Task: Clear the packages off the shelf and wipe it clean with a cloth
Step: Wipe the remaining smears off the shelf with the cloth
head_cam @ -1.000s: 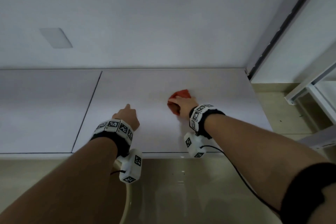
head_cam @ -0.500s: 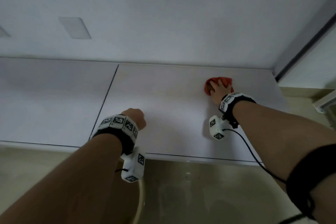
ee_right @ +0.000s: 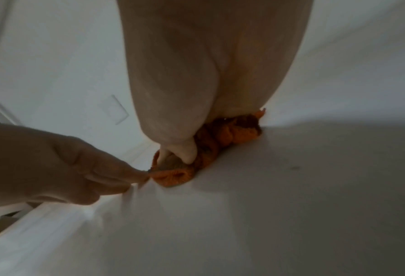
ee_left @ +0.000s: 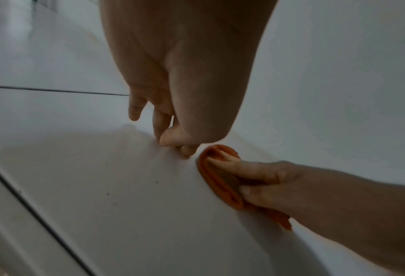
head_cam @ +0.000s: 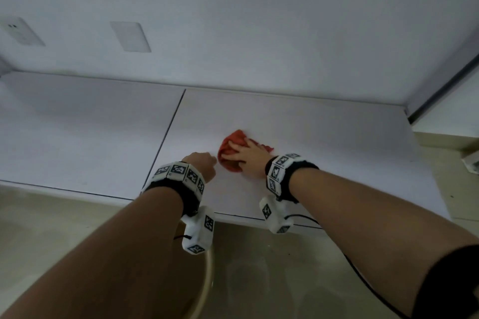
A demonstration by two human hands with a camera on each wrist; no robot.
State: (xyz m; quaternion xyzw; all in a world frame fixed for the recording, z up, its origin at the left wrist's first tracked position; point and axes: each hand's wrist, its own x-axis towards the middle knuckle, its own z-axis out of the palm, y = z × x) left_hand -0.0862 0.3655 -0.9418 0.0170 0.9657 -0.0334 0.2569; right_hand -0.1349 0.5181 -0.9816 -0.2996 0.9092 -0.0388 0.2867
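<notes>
White shelf (head_cam: 324,137) bears right hand (head_cam: 248,160) gripping cloth (head_cam: 229,147) (orange-red).

White wall (head_cam: 259,21), dim light. Two plates (head_cam: 131,36) on wall, upper left. Dark frame (head_cam: 440,90) at wall's right end. Beige floor (head_cam: 259,280) below wall.

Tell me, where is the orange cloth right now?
In the head view the orange cloth lies mid-shelf, bunched under the right hand, just right of the left hand.
</notes>
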